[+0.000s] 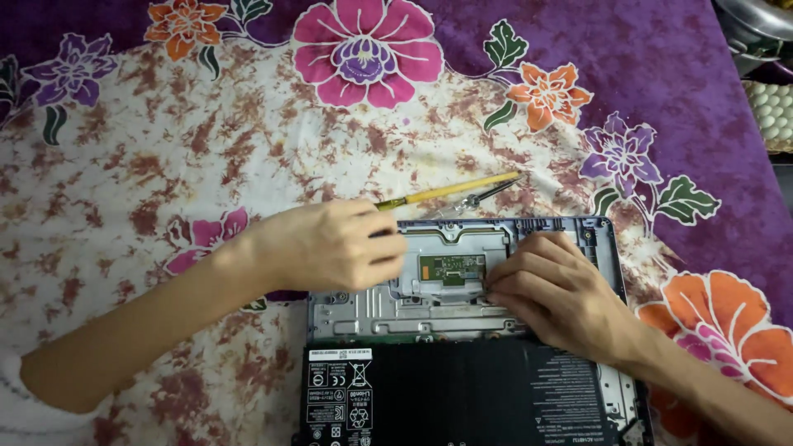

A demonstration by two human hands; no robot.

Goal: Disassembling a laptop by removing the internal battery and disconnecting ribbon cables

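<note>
An opened laptop base (578, 234) lies bottom-up on a flowered cloth, its grey metal frame and black battery (471, 396) exposed. My left hand (330, 246) rests at the frame's upper left corner, fingers closed around a small dark tool whose tip points at the touchpad board (450, 266). My right hand (557, 293) presses its fingertips down on the frame just right of that small green board. A yellow-handled brush (454, 190) lies on the cloth just above the laptop, beside a thin metal tool (487, 196).
The cloth (165, 140) is white with brown blotches and a purple border with large flowers. A metal bowl (756, 25) and a tray of pale round items (772, 111) sit at the upper right edge.
</note>
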